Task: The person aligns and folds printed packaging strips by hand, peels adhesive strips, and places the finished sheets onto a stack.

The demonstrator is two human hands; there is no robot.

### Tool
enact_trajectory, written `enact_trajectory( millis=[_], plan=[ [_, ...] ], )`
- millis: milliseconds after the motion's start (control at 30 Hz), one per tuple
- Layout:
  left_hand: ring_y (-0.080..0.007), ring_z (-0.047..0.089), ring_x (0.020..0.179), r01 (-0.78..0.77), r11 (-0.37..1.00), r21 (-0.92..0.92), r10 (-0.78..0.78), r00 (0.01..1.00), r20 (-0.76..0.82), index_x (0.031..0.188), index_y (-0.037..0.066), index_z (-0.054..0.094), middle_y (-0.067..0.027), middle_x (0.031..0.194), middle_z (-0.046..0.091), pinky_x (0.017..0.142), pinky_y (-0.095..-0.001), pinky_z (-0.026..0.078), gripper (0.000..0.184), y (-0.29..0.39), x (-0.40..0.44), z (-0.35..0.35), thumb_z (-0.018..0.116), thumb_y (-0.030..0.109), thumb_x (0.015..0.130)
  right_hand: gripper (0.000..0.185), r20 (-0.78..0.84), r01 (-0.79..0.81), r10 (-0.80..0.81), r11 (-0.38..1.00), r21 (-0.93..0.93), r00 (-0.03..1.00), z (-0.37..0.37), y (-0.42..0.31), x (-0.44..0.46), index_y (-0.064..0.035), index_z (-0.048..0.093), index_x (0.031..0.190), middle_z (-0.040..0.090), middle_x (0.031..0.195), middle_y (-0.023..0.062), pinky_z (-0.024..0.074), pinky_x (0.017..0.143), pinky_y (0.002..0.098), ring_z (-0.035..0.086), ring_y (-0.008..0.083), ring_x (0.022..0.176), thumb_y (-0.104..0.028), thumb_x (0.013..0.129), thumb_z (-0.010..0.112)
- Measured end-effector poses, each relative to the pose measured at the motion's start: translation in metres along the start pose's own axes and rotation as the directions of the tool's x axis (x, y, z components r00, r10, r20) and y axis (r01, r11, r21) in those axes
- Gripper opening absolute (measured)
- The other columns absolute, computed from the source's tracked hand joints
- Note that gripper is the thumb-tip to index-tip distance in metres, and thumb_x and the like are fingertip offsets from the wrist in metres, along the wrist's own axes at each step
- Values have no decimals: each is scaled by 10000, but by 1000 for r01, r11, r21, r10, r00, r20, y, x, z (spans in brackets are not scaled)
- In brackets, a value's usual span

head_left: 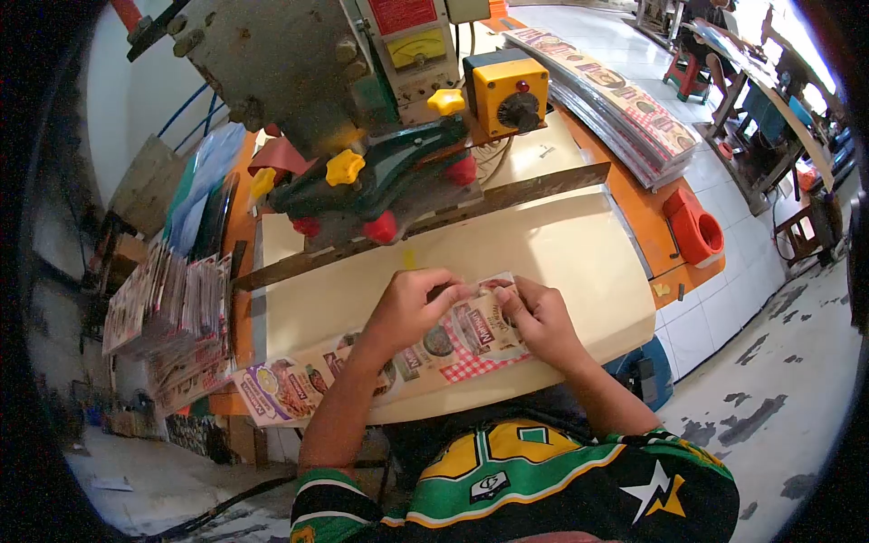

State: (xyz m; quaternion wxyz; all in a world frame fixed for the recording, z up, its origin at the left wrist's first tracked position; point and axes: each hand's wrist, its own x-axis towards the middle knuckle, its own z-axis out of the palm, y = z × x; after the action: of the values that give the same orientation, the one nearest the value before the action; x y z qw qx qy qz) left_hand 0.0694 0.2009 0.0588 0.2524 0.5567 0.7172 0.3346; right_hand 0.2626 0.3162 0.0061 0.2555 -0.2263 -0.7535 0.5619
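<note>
A long printed strip [272, 391] with food pictures and a red checked pattern lies across the cream sheet [579, 262] on the table in front of me. My left hand [418, 306] pinches the top edge near the strip's right end. Thumb and fingers of my right hand [541, 324] close on the strip's right end, just beside my left hand. Beyond both hands stands a machine with a dark green arm [398, 172], red and yellow knobs and a long metal bar [543, 187].
Stacked printed strips [625, 100] lie at the back right, near an orange-red tape dispenser [693, 228]. More printed pieces [172, 303] are piled at the left. A yellow control box [509, 93] sits on the machine. Another worktable [769, 81] stands farther right.
</note>
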Motion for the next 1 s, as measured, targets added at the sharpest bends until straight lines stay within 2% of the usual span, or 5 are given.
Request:
enact_trajectory(
  millis=[233,400,533,933,1000],
  plan=[
    [-156,672,721,46,981,-190,-73,988,-138,994,-23,721,-115,804,724,697,-319,526,220,5,4,29,696,183,922,362,33,-54,54,998,-17,998,-6,4,-2,23,659,1044,666,756,177,494,638,366,647,236,670,-326,1013,567],
    [-117,682,749,-136,988,67,152,879,-452,961,-14,729,-77,803,732,698,-298,536,203,6,-5,39,640,168,977,339,-18,113,-111,984,140,994,0,14,-2,35,646,1112,696,849,185,515,687,337,658,197,727,-279,988,617],
    [-127,687,759,35,967,-251,-149,878,-454,938,-17,723,-76,803,732,699,-291,539,215,25,-15,34,621,165,991,333,39,50,-59,979,197,998,-4,15,-5,33,644,1116,702,863,170,515,697,332,648,181,735,-274,991,614],
    [-165,615,717,-524,698,-488,-305,399,-865,971,-10,648,-98,851,659,692,-283,511,181,8,-95,-18,599,161,1003,217,127,217,-209,975,-55,970,-49,-24,-33,14,694,1056,721,832,137,520,682,303,688,202,724,-149,913,683],
    [-141,604,760,-563,748,-351,-355,108,-929,1008,-14,638,-88,895,645,696,-270,525,219,-8,-121,-52,640,205,988,197,60,164,-160,984,-66,985,-71,-18,-41,23,701,1024,725,850,135,533,713,320,703,198,775,-122,892,683]
  ],
)
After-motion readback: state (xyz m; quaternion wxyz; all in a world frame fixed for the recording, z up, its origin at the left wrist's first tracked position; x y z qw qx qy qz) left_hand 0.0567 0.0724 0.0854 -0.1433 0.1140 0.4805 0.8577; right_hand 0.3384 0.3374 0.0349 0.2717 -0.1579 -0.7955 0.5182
